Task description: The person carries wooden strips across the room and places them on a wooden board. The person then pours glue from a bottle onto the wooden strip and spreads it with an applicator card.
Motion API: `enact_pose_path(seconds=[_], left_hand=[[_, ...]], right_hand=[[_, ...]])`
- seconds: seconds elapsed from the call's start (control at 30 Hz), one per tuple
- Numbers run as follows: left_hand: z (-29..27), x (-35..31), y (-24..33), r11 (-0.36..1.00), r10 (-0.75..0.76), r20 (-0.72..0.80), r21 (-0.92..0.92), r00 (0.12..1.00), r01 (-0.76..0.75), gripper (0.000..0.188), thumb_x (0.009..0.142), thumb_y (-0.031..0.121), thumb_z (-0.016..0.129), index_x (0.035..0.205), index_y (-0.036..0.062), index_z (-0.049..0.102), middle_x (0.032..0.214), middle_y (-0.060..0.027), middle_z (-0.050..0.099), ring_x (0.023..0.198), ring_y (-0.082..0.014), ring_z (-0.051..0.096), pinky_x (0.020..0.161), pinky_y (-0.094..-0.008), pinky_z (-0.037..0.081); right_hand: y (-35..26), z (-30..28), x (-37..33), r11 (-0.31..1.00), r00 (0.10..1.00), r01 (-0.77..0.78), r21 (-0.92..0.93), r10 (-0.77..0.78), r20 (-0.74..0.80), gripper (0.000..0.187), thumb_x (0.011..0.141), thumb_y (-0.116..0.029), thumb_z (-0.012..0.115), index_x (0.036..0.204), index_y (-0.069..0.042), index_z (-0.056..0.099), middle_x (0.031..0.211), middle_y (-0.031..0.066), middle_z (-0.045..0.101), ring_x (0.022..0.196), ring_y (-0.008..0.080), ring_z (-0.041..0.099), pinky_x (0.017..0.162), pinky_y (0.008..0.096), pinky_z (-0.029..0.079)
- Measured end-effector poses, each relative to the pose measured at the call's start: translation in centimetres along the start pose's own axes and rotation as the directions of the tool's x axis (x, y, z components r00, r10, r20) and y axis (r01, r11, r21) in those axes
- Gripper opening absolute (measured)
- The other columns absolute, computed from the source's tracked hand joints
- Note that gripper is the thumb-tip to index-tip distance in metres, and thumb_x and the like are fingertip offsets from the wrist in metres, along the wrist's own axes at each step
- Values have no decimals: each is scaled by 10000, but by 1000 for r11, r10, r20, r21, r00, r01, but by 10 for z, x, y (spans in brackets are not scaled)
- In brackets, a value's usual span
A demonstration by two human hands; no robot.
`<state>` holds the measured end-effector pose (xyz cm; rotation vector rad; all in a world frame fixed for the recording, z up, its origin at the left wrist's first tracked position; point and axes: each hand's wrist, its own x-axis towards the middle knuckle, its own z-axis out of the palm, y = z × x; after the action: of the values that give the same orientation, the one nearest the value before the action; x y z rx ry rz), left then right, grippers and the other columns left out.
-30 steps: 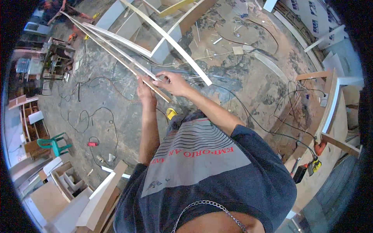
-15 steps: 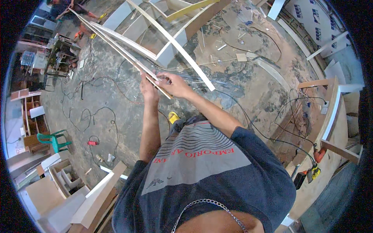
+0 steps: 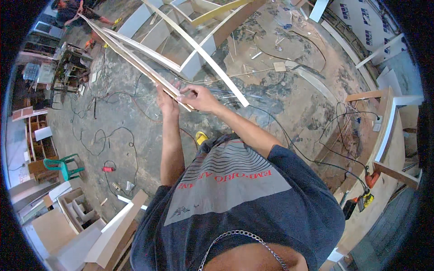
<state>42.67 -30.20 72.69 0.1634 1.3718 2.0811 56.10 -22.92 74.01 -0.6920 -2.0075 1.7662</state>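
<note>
Long, thin wooden strips [image 3: 143, 70], pale with brown edges, run from my hands to the far left. My left hand [image 3: 167, 104] is closed round their near end from the left side. From the right, my right hand [image 3: 200, 98] pinches the same end, its thumb and fingers curled at the edge. The near tips stick out a little beyond my fingers. At the far end, another person [image 3: 68, 11] has a hand on the strips. How many strips lie together is hard to make out.
Beyond the strips stands a large pale panel frame [image 3: 194, 63], with a long white strip [image 3: 217, 72] slanting across it. Cables [image 3: 289, 140] trail over the stained floor. A green chair [image 3: 65, 166] is at left; a wooden bench [image 3: 361, 217] with power tools [image 3: 371, 179] at right.
Both hands and the near end of the strips have shifted slightly left. The strips lie closer together. The person at the far end shows a bit more.
</note>
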Motion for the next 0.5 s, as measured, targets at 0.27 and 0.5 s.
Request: enact_pose_path(seconds=[0.27,0.5], left_hand=[[-11,-8,5,999,35,-16,-13,999,-36,587,973,498,485,1252,-19,470,1156,-167,586,1003,-301,635,847,-421,534],[-1,-19,25,1000,-18,14,-12,1000,18,623,985,529,426,1326,7,429,1107,-139,584,1029,-281,613,850,-418,527]], right_hand=[[-12,11,-5,998,998,66,24,-66,-10,465,732,-457,790,998,-86,699,681,41,613,657,134,594,592,314,472],[-35,7,-16,999,999,10,-47,-12,-40,423,755,-388,796,1023,-77,691,681,17,595,627,101,551,579,287,453]])
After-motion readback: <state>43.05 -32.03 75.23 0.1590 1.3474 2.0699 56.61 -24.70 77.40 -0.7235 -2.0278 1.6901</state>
